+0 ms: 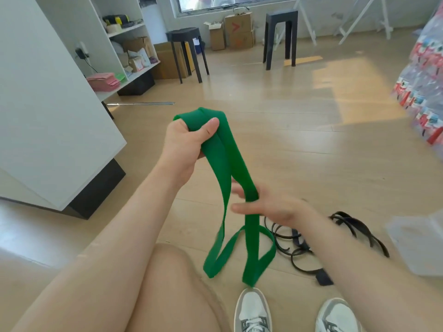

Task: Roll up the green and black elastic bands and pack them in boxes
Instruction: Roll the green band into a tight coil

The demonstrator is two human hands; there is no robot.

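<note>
My left hand is raised in the middle of the view and grips the folded top of a wide green elastic band. The band hangs down in long loops that reach the floor near my shoes. Lower and to the right, my right hand is blurred, fingers spread, with one strand of the green band passing between thumb and fingers. Black elastic bands lie tangled on the wooden floor behind my right forearm. A clear plastic box sits on the floor at the right edge.
A white cabinet stands close on the left, with shelves behind it. Two black stools and cardboard boxes are at the far wall. A pile of packaged goods fills the right side. My knee and shoes are at the bottom.
</note>
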